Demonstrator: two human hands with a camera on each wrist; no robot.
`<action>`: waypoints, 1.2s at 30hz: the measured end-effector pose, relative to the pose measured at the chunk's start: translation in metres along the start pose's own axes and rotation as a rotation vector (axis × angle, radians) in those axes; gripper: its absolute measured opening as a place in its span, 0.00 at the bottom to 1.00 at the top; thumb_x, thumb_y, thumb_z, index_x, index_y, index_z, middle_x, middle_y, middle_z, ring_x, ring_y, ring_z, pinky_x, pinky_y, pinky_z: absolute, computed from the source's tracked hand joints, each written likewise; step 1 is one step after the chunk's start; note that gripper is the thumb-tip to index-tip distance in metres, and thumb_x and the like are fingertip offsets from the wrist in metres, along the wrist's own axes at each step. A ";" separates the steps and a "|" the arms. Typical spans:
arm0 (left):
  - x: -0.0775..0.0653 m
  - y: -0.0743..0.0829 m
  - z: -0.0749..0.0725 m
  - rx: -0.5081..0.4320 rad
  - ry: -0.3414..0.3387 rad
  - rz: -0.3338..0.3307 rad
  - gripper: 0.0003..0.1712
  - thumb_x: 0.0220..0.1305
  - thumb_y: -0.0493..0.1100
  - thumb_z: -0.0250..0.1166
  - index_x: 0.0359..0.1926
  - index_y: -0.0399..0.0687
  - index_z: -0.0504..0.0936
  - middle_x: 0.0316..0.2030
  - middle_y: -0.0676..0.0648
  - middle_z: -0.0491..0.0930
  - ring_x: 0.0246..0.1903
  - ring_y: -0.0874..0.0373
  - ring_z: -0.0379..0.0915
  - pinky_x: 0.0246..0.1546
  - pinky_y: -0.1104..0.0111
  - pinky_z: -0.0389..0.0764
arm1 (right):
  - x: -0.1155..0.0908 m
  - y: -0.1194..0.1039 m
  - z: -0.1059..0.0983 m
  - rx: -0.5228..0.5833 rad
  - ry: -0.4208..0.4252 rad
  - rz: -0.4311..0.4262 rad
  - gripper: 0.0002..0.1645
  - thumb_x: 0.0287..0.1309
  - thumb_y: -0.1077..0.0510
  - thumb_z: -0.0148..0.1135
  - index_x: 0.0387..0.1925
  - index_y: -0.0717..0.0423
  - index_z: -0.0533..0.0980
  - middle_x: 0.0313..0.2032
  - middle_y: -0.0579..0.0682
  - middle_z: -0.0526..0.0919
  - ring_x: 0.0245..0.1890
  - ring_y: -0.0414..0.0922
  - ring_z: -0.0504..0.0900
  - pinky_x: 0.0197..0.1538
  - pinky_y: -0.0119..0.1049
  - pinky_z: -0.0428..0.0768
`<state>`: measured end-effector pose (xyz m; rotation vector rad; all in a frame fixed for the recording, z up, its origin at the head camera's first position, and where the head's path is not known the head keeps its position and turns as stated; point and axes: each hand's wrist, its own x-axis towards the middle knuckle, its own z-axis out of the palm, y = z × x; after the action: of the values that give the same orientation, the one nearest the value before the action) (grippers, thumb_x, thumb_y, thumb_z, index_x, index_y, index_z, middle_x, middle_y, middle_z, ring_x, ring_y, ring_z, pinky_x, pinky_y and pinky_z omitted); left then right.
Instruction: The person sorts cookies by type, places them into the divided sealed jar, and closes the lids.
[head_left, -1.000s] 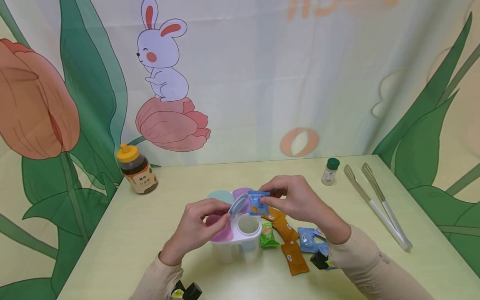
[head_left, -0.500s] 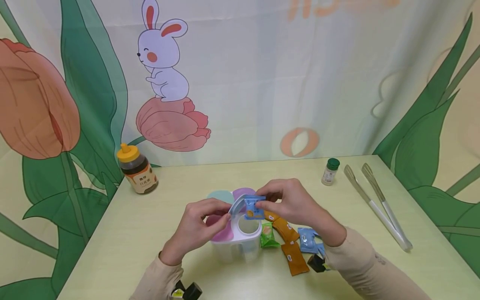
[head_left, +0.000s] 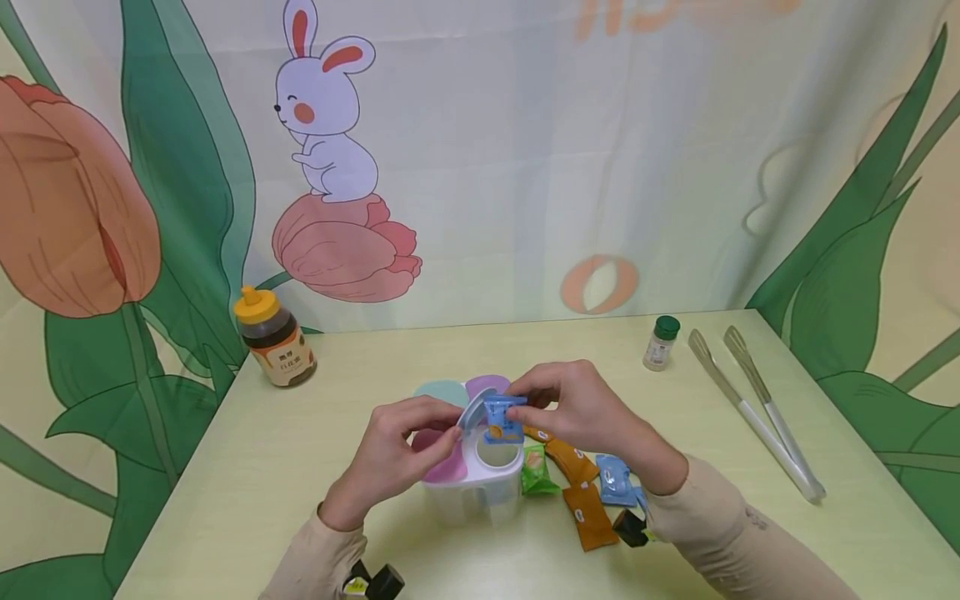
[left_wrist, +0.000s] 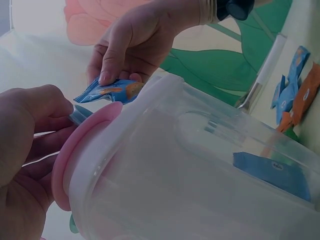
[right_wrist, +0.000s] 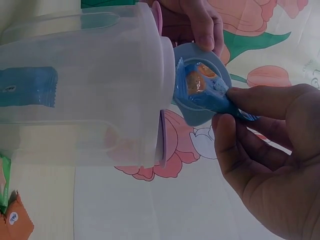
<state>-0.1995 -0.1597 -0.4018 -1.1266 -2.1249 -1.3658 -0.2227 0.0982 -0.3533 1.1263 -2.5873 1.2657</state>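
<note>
In the head view my left hand [head_left: 393, 446] pinches a blue-grey flip lid [head_left: 472, 410], holding it tilted up from a translucent white container [head_left: 468, 504]. My right hand [head_left: 581, 408] pinches a small blue snack packet [head_left: 504, 419] between thumb and fingers. That packet hangs just above the container's round opening [head_left: 497, 451], beside the raised lid. The right wrist view has the packet [right_wrist: 202, 87] in front of the lid's inner face. Through the container's wall, another blue packet [right_wrist: 30, 86] shows near the bottom.
Right of the container lie several brown packets [head_left: 589, 517], a green packet [head_left: 536, 471] and blue packets [head_left: 615, 479]. A honey bottle [head_left: 276, 340] stands back left. A green-capped shaker [head_left: 661, 343] and metal tongs [head_left: 765, 417] are at the right. Pink, teal and purple lids top the container.
My right hand has moved left and slightly down with the blue packet, from beside the lid to over the opening. The left hand and lid have stayed in place.
</note>
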 end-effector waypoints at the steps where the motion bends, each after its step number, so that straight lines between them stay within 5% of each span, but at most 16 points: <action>1: 0.000 0.000 0.000 -0.001 0.000 0.000 0.11 0.55 0.27 0.68 0.40 0.37 0.85 0.36 0.44 0.86 0.34 0.54 0.84 0.37 0.70 0.86 | 0.000 0.000 0.000 0.002 -0.002 -0.002 0.09 0.54 0.59 0.71 0.39 0.54 0.85 0.35 0.43 0.87 0.30 0.35 0.81 0.39 0.29 0.85; 36: 0.001 0.002 -0.001 0.006 0.002 -0.011 0.10 0.56 0.28 0.68 0.41 0.38 0.85 0.36 0.45 0.86 0.35 0.55 0.84 0.38 0.71 0.86 | 0.000 0.002 0.011 0.044 -0.012 -0.038 0.09 0.53 0.61 0.72 0.38 0.55 0.85 0.35 0.45 0.87 0.31 0.35 0.82 0.39 0.28 0.85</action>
<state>-0.1989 -0.1602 -0.3998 -1.1132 -2.1353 -1.3640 -0.2211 0.0915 -0.3617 1.1888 -2.5456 1.3180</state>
